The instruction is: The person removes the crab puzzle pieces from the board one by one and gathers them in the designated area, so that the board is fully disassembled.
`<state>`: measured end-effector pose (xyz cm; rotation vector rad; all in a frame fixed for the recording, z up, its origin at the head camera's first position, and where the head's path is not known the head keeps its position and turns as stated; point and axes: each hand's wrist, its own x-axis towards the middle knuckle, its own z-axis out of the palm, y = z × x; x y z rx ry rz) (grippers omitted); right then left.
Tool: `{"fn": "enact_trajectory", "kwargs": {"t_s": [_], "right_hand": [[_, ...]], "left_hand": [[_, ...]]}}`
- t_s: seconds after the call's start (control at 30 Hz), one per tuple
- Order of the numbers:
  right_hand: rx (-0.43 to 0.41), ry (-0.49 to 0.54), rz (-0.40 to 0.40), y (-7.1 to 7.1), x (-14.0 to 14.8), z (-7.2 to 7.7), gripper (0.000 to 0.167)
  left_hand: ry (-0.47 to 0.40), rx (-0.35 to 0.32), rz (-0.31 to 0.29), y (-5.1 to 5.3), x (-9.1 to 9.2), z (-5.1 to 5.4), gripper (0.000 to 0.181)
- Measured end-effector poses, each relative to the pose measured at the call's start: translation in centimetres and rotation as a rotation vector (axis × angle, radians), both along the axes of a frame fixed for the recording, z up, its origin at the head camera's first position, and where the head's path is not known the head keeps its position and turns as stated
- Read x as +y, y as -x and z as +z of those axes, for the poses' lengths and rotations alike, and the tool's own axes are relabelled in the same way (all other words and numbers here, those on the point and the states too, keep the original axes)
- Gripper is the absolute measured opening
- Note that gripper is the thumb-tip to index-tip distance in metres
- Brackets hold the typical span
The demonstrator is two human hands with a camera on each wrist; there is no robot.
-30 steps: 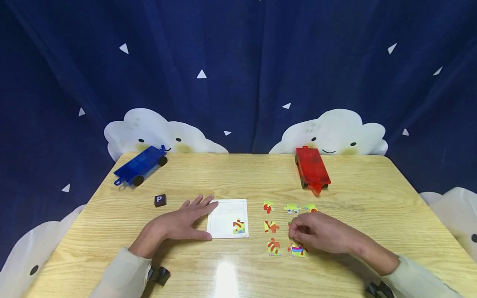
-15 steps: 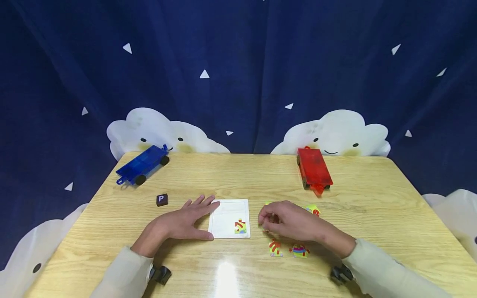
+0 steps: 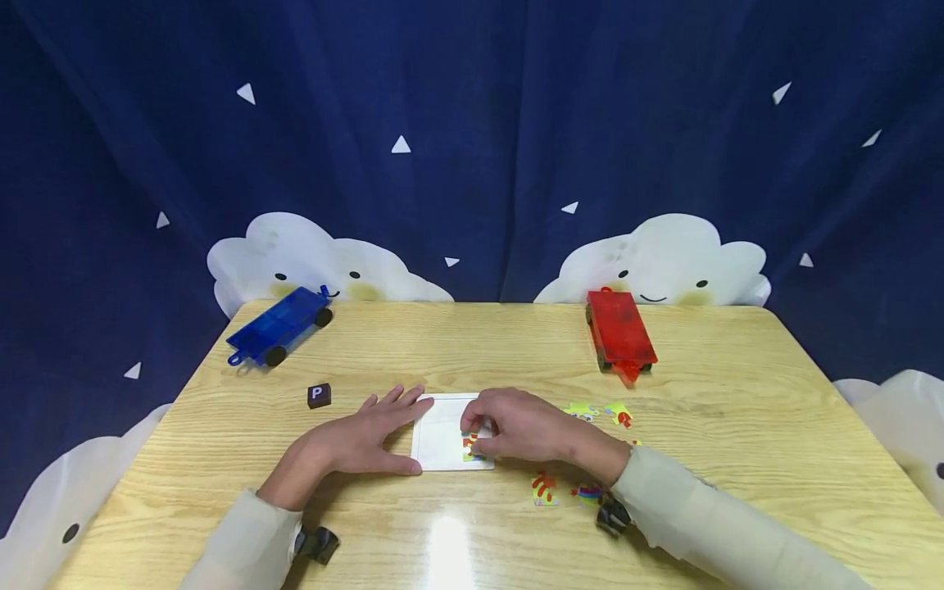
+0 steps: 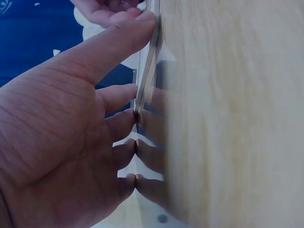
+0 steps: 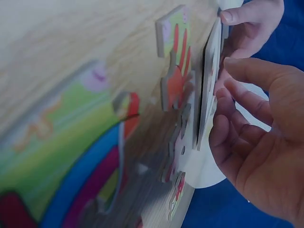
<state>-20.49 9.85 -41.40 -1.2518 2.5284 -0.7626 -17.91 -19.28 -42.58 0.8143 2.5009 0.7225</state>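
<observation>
My left hand [image 3: 369,440] rests at the left edge of a white square puzzle tray [image 3: 435,438], fingers spread and thumb at the near corner. In the left wrist view its thumb [image 4: 128,40] touches the tray's rim. Over the tray's right side, my right hand [image 3: 519,426] has thumb and index finger close together, pinching a small puzzle piece that the fingers mostly hide. Beneath those fingers, a yellow-and-red puzzle piece [image 3: 468,450] lies in the tray's lower right corner, partly covered.
Loose puzzle pieces lie right of the tray, among them a red-striped one [image 3: 544,489] and a rainbow one [image 3: 589,495]; the right arm covers others. A blue toy wagon [image 3: 280,326], a red toy wagon [image 3: 622,332] and a dark "P" block [image 3: 319,395] stand farther back.
My right hand has moved left from the loose pieces to above the tray's right side, its fingers staying curled. The left hand has stayed at the tray's left edge.
</observation>
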Motion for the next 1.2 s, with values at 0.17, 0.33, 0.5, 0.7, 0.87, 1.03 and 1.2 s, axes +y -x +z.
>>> {"fn": "enact_trajectory", "kwargs": {"t_s": [0.17, 0.33, 0.5, 0.7, 0.87, 1.03, 1.2], "right_hand": [[0.011, -0.074, -0.025, 0.0, -0.4, -0.1, 0.017], [0.007, -0.118, -0.035, -0.1, -0.5, 0.0, 0.02], [0.021, -0.134, -0.015, -0.1, -0.6, 0.1, 0.021], [0.016, -0.123, 0.017, -0.1, -0.6, 0.3, 0.015], [0.039, -0.075, 0.049, 0.2, -0.7, 0.6, 0.01], [0.067, -0.073, 0.066, 0.3, -0.8, 0.9, 0.015], [0.076, -0.051, 0.093, 0.3, -1.0, 0.9, 0.018]], "left_hand": [[-0.009, -0.005, 0.002, 0.0, 0.0, 0.1, 0.092], [-0.009, -0.006, 0.004, -0.1, -0.1, 0.1, 0.092], [-0.013, -0.006, 0.0, -0.1, -0.1, 0.1, 0.092], [-0.011, -0.003, 0.003, -0.1, 0.0, 0.1, 0.092], [-0.007, -0.003, 0.009, -0.1, 0.1, 0.1, 0.092], [-0.002, -0.002, 0.019, 0.0, 0.1, 0.1, 0.092], [-0.006, -0.005, 0.014, 0.0, 0.0, 0.1, 0.092]]}}
